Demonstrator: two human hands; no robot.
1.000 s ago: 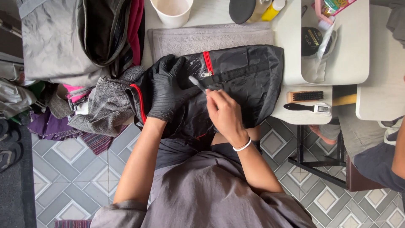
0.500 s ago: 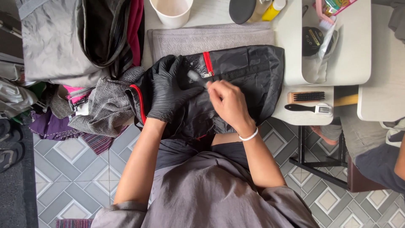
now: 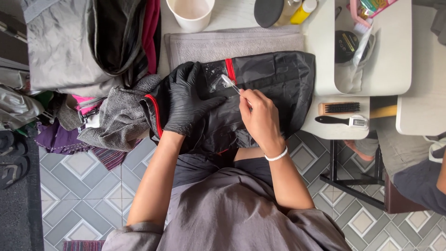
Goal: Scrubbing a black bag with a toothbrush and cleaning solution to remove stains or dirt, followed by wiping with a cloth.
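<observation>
A black bag with red trim (image 3: 274,79) lies across my lap and a grey towel (image 3: 232,42). My left hand (image 3: 188,100), in a black glove, lies flat on the bag's left part, fingers spread, pinning the fabric. My bare right hand (image 3: 260,118), with a white bracelet at the wrist, grips a small clear-handled brush (image 3: 229,83). The brush head touches a wet, foamy patch (image 3: 214,74) on the bag, just right of my gloved fingers.
A white cup (image 3: 190,11) stands behind the towel. Bottles and a dark round lid (image 3: 269,10) sit at the back. On a white table (image 3: 399,69) at right lie a wooden brush (image 3: 339,108) and a black-handled brush (image 3: 341,121). Grey bags and cloths (image 3: 83,51) pile at left. Another person's leg (image 3: 413,172) is at right.
My right hand has shifted the small brush up and to the left over the wet patch. The gloved left hand stays pressed on the bag.
</observation>
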